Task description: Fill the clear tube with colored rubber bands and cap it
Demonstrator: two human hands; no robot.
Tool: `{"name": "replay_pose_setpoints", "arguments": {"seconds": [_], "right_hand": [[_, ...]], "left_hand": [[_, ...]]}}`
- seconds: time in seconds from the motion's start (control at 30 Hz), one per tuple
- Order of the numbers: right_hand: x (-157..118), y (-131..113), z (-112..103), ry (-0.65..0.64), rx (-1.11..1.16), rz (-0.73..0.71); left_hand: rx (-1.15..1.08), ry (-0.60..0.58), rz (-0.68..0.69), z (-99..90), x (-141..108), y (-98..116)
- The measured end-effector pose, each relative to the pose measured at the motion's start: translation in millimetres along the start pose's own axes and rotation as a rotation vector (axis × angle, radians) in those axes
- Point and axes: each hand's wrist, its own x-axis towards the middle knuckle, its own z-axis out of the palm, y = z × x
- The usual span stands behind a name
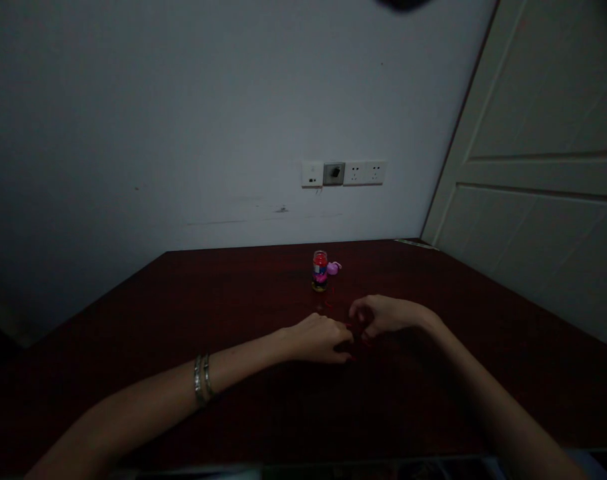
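My left hand reaches in low over the dark red table, palm down, with fingers bent and a gap between thumb and index finger. Opposite it, my right hand is curved, thumb and fingers apart. The fingertips of both hands are close together, and small red spots show beside them, too dark to make out. Just beyond stands an uncapped clear jar with red, pink and dark contents. A pinkish-purple cap lies to its right. A thin red loop or strand rests between the jar and my hands.
The dark red tabletop runs back to a pale wall. Socket plates and a grey switch plate sit on that wall. A panelled white door borders the right side. Dim items line the table's near edge.
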Motion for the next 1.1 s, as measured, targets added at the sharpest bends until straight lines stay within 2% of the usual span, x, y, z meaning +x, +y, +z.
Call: {"name": "replay_pose_setpoints", "arguments": {"seconds": [0.07, 0.17, 0.33, 0.5, 0.67, 0.87, 1.0, 1.1], "right_hand": [[-12.6, -1.4, 2.5, -0.012, -0.056, 0.049], [-21.8, -1.7, 11.8, 0.025, -0.128, 0.029], [-15.9, 5.9, 26.9, 0.137, -0.148, -0.066], [-10.3, 12.8, 28.4, 0.187, -0.071, -0.098], [4.6, 16.9, 28.3, 0.234, 0.05, -0.194], [35.3, 33.8, 19.1, 0.323, 0.239, -0.224], [56.6, 46.1, 7.3, 0.462, 0.175, -0.197], [75.7, 52.2, 3.1, 0.492, 0.107, -0.182]], "left_hand": [[0.003, -0.014, 0.016, -0.1, -0.9, 0.7], [0.002, -0.019, 0.041, -2.1, -3.7, 2.0], [-0.035, -0.004, 0.096, -1.7, -7.8, 1.0], [-0.079, 0.01, 0.092, 3.6, -6.0, -1.3], [-0.07, 0.084, -0.109, 8.9, 1.8, -9.6], [-0.111, 0.247, -0.371, 15.9, 16.6, -34.1], [-0.158, 0.286, -0.454, 20.9, 19.8, -47.4], [-0.139, 0.237, -0.496, 23.0, 19.6, -53.0]]}}
